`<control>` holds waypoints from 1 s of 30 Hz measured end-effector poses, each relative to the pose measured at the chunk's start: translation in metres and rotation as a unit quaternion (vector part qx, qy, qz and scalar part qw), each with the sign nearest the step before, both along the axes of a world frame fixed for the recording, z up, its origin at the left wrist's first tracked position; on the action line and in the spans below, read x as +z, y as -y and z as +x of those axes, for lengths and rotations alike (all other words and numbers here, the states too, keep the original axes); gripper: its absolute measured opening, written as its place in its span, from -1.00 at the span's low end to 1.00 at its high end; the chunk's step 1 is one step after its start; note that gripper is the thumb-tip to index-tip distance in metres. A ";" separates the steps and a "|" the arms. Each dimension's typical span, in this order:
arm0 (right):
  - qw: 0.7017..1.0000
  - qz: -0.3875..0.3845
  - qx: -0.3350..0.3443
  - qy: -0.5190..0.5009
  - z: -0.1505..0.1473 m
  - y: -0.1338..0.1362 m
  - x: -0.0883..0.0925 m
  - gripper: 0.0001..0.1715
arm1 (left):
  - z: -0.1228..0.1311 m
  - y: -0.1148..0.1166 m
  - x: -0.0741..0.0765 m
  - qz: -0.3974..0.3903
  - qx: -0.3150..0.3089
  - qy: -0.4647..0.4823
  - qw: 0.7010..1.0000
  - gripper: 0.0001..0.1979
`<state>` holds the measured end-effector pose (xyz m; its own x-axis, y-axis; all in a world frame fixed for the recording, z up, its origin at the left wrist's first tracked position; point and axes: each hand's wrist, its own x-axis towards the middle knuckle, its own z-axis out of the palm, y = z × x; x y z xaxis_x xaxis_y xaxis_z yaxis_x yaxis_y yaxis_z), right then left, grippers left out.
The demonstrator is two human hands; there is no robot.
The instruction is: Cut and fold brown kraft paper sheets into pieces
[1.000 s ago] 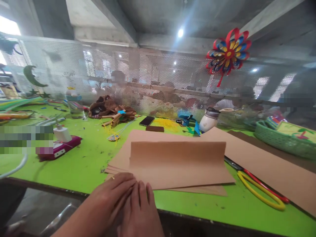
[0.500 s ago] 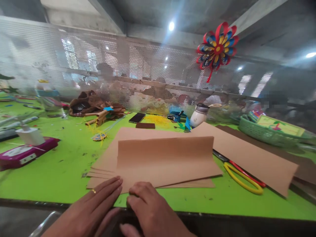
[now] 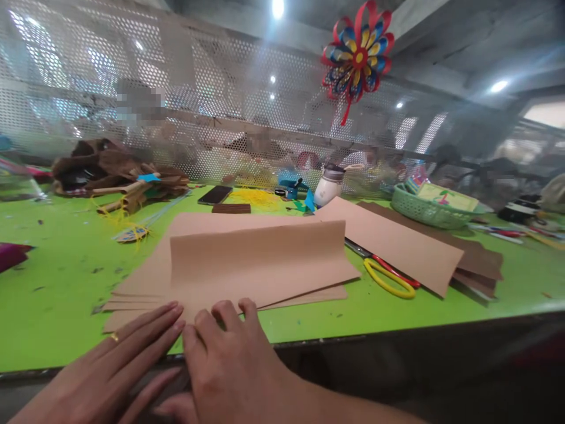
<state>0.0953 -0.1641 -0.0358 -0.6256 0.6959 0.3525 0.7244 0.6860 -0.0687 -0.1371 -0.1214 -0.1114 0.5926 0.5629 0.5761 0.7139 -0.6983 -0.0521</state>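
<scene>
A large sheet of light brown paper (image 3: 256,253), with its far part curling up, lies on several more brown sheets near the table's front edge. My left hand (image 3: 128,353) rests with its fingers stretched flat over the near left corner of the sheets. Close beside it, my right hand (image 3: 229,344) touches the near edge of the top sheet. Its fingers are bent and apart, with the thumb below the table edge level. To the right, scissors (image 3: 388,277) with yellow and red handles lie partly under another light brown sheet (image 3: 397,241).
Behind the paper are a phone (image 3: 215,195), yellow shreds (image 3: 253,199), a white jar (image 3: 329,187) and blue scraps. A green basket (image 3: 432,207) stands back right, near dark brown sheets (image 3: 479,253). Brown craft pieces (image 3: 136,188) lie back left. A paper flower (image 3: 358,57) hangs above.
The view has turned to the right, so things appear further left. My right hand has moved onto the paper's near edge and its fingers have spread. The left hand stays at the corner.
</scene>
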 end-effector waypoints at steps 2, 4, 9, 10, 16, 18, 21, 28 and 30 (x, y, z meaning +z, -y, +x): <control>1.000 -0.001 -0.009 -0.002 0.002 0.001 -0.001 -0.37 | -0.004 -0.003 0.004 0.016 -0.022 -0.051 0.998 -0.37; 1.000 -0.007 -0.028 -0.004 0.006 0.003 -0.002 -0.40 | -0.005 -0.006 0.008 0.024 -0.028 -0.074 0.997 -0.34; 0.992 -0.037 -0.107 -0.050 0.027 0.011 -0.010 -0.47 | 0.000 -0.005 0.011 0.030 -0.029 -0.049 0.998 -0.38; 0.989 -0.040 -0.127 -0.063 0.035 0.013 -0.013 -0.49 | 0.002 -0.003 0.012 0.028 -0.028 -0.043 0.998 -0.38; 0.976 -0.002 -0.203 -0.079 0.094 0.020 -0.023 -0.60 | 0.013 0.010 0.033 0.047 -0.046 -0.023 0.998 -0.46; 0.973 0.014 -0.218 -0.079 0.111 0.020 -0.025 -0.57 | 0.017 0.013 0.039 0.049 -0.042 -0.027 0.998 -0.50; 0.973 0.011 -0.218 -0.073 0.130 0.020 -0.027 -0.53 | 0.020 0.016 0.041 0.048 -0.036 -0.041 0.997 -0.55; 0.969 -0.009 -0.236 -0.072 0.166 0.004 -0.024 -0.56 | 0.019 0.012 0.049 0.049 -0.031 -0.016 0.998 -0.62; 0.958 -0.012 -0.282 -0.039 0.176 -0.010 -0.019 -0.56 | 0.024 -0.001 0.061 0.005 -0.039 -0.024 0.999 -0.69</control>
<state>0.2710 -0.1539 -0.0546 -0.1190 0.9241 0.3631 0.9716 0.1837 -0.1492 -0.1131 -0.1204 -0.0501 0.6615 0.5080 0.5517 0.6537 -0.7512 -0.0921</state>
